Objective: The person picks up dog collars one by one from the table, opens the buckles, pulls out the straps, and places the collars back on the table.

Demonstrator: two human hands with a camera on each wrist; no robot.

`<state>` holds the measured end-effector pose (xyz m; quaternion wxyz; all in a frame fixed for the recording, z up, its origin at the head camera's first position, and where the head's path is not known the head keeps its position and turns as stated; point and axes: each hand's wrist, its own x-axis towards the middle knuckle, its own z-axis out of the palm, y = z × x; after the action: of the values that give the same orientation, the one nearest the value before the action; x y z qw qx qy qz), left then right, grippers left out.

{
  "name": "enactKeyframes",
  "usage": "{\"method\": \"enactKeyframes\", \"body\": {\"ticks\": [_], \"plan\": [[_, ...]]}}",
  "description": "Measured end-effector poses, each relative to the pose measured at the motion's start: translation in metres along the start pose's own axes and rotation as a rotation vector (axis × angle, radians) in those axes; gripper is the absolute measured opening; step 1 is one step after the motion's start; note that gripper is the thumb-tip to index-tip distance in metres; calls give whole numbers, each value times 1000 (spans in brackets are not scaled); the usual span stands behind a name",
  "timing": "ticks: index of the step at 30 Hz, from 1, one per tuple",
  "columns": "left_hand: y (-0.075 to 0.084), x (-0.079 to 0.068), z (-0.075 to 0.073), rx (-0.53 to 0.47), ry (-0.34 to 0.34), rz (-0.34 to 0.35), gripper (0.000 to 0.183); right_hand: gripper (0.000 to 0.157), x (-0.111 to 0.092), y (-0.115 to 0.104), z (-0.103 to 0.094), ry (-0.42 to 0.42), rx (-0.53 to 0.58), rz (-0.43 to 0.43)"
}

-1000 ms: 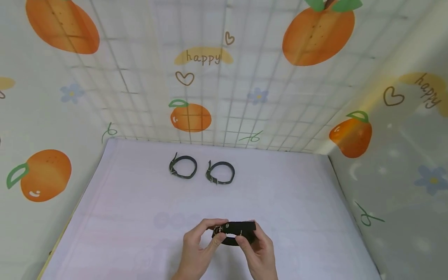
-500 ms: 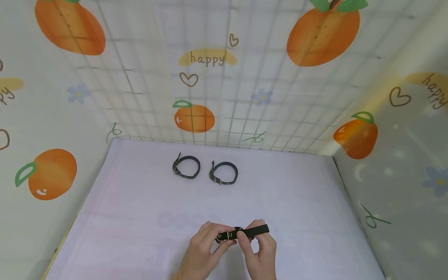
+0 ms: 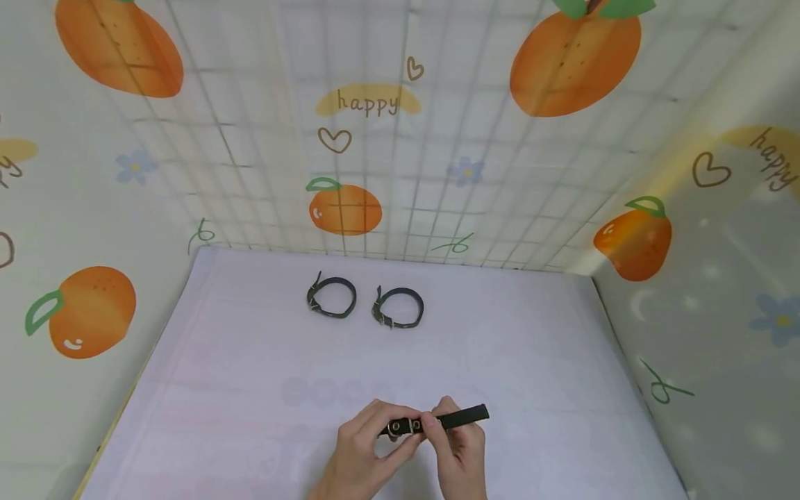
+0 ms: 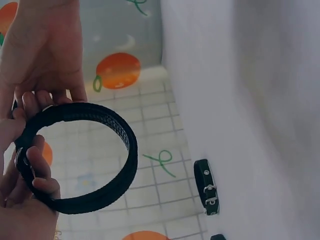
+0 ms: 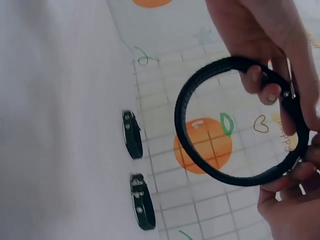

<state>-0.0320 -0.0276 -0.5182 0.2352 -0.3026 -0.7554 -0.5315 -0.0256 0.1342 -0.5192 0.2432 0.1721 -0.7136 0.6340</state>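
Both hands hold a black pet collar (image 3: 465, 417) low in the middle of the head view. My left hand (image 3: 365, 444) pinches its buckle end, where metal rings and eyelets show. My right hand (image 3: 459, 451) has its thumb pressed on the strap just right of the buckle, and the strap's free end sticks out past that hand to the right. In the left wrist view the collar (image 4: 131, 150) forms a wide round loop. The right wrist view shows the same collar (image 5: 181, 117) with fingers curled round its buckle side, partly hiding the metal parts.
Two more black collars, a left one (image 3: 355, 298) and a right one (image 3: 422, 309), lie buckled in loops towards the back of the white table (image 3: 250, 375). Patterned cloth walls (image 3: 387, 160) with a grid and fruit prints enclose the back and sides.
The collar has turned so its buckle strap faces up, and its free end now points out to the right. The right thumb has moved onto the strap by the buckle.
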Motion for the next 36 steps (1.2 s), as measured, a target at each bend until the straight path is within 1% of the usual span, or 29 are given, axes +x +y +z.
{"method": "enactKeyframes", "body": {"ticks": [2,4,8,10,12,15,18,21,24,27,32,34,36], "plan": [[1,0,1,-48,8,-32,34,34,0,-1,1,14,44,22],[1,-1,2,-80,15,-56,35,35,-1,-2,1,27,55,48],[0,-1,4,-108,15,-85,34,36,-1,-1,0,37,56,74],[0,-2,4,-111,11,-87,33,35,-1,0,-2,23,76,64],[0,-1,5,-125,11,-86,32,34,-1,1,-4,-4,101,45],[-1,0,5,-135,35,-81,30,29,0,2,-7,-83,135,19],[-1,0,5,-137,68,-96,29,29,1,2,-11,-178,108,37],[0,-1,4,-178,80,-164,27,32,3,1,-13,-252,67,92],[1,-3,1,-274,75,-259,25,33,4,0,-14,-296,54,140],[3,-4,-1,-361,73,-342,24,31,4,-1,-15,-325,77,172],[5,-4,-4,-483,86,-432,24,28,6,-2,-15,-361,127,228],[6,-3,-5,-534,79,-460,26,29,6,-4,-15,-361,134,230],[7,-2,-7,-570,63,-465,27,30,7,-7,-16,-349,119,208]]}}
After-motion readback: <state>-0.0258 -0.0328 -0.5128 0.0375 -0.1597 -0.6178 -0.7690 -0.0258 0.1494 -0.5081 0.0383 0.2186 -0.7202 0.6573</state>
